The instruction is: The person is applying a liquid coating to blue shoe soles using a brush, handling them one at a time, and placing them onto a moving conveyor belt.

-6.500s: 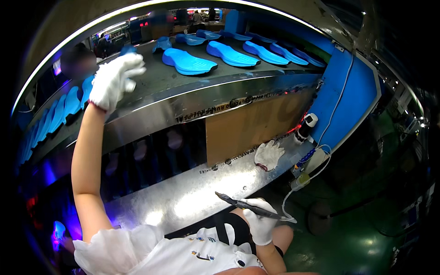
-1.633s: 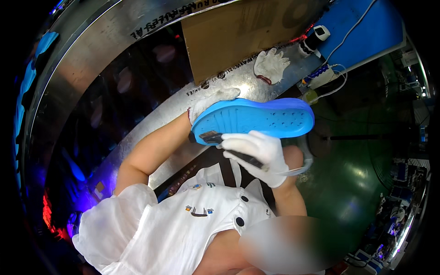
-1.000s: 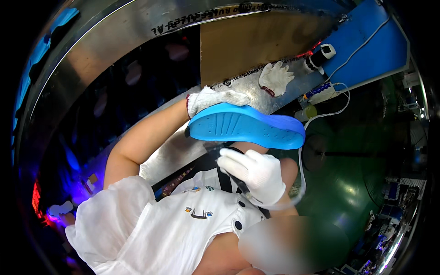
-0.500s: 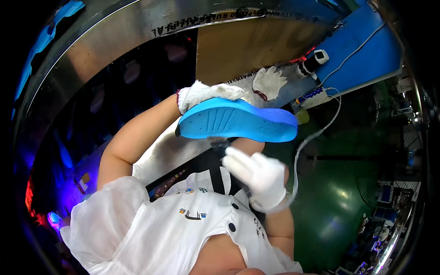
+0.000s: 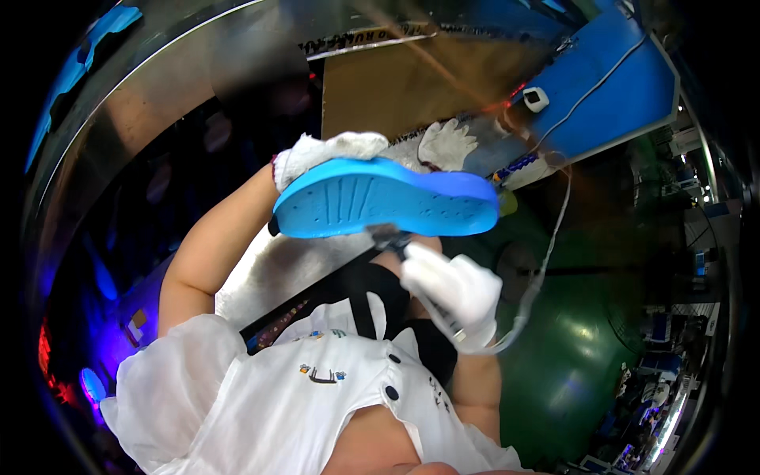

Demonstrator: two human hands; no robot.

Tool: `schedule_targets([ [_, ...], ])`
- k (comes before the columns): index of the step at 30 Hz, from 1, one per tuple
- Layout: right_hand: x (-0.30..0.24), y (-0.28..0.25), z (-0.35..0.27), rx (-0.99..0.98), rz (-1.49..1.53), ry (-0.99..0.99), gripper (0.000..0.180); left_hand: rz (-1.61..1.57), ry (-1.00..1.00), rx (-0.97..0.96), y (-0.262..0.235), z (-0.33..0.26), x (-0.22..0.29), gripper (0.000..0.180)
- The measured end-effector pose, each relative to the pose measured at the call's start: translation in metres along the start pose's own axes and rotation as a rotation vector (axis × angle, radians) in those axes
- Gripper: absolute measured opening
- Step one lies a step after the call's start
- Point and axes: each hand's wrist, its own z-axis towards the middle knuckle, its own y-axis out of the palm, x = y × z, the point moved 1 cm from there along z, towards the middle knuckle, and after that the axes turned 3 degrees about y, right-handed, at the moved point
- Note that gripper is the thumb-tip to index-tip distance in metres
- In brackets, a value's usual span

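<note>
1. Overhead, the long metal conveyor [image 5: 158, 103] curves across the top, with a brown cardboard panel [image 5: 412, 87] and a blue board [image 5: 609, 87] behind the work; a spare white glove [image 5: 447, 142] lies on the steel bench [image 5: 277, 269] edge.
2. Closer in, the blue shoe sole [image 5: 380, 202] sits higher and flatter than a second ago, underside facing down toward the person, held in the air above the lap.
3. Gripping its heel end, the gloved left hand [image 5: 324, 154] is closed around the sole from behind.
4. Below, the gloved right hand [image 5: 455, 293] has dropped slightly away from the sole, fingers wrapped round a dark pen-like tool [image 5: 392, 237] whose tip now meets the sole's lower edge, so I judge that work on that rim is starting.
5. Trailing from the hand, a thin grey cord [image 5: 546, 253] loops up toward the blue board.
</note>
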Motion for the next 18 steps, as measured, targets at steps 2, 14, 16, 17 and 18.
schedule_targets([
  [2, -0.020, -0.006, -0.002, -0.122, -0.068, -0.034, 0.027, -0.038, 0.082, -0.004, -0.008, 0.007, -0.010, 0.050],
  [14, 0.008, 0.018, 0.005, -0.036, 0.285, -0.068, 0.034, -0.048, 0.158, -0.046, 0.006, 0.019, -0.009, 0.045],
  [16, -0.001, 0.006, 0.000, -0.032, 0.478, -0.054, 0.034, 0.295, 0.471, -0.106, -0.012, 0.031, -0.020, 0.055],
  [17, 0.001, 0.003, -0.005, -0.046, 0.558, -0.034, 0.032, 0.063, 0.362, -0.171, -0.006, 0.021, -0.010, 0.066],
  [18, 0.000, 0.000, -0.006, 0.017, 0.604, 0.012, 0.030, -0.173, 0.245, -0.205, -0.002, 0.011, -0.003, 0.077],
])
